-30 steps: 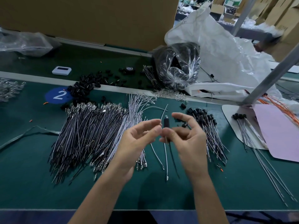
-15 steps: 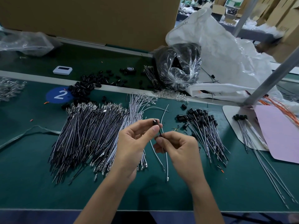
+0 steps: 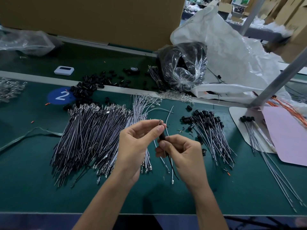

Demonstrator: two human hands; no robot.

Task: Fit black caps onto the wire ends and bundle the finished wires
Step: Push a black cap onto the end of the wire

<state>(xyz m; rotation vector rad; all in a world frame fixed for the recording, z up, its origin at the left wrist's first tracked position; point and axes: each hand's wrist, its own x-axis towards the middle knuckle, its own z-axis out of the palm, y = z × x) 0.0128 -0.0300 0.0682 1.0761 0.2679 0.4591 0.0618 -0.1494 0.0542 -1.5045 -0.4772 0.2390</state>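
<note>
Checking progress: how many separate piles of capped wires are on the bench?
2: a large pile right of the right hand, and a small bunch on the white card further right. Others may be hidden.

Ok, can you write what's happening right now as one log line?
step: capping | left hand: pinches wire end | right hand: pinches black cap below it | capped wires: piled right of hands

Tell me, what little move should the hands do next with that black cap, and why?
Probably slide the black cap up over the metal tip. The right hand pinches the cap, the left hand pinches just under the tip, and the tip pokes out bare above the cap, so the end looks uncovered.
</note>
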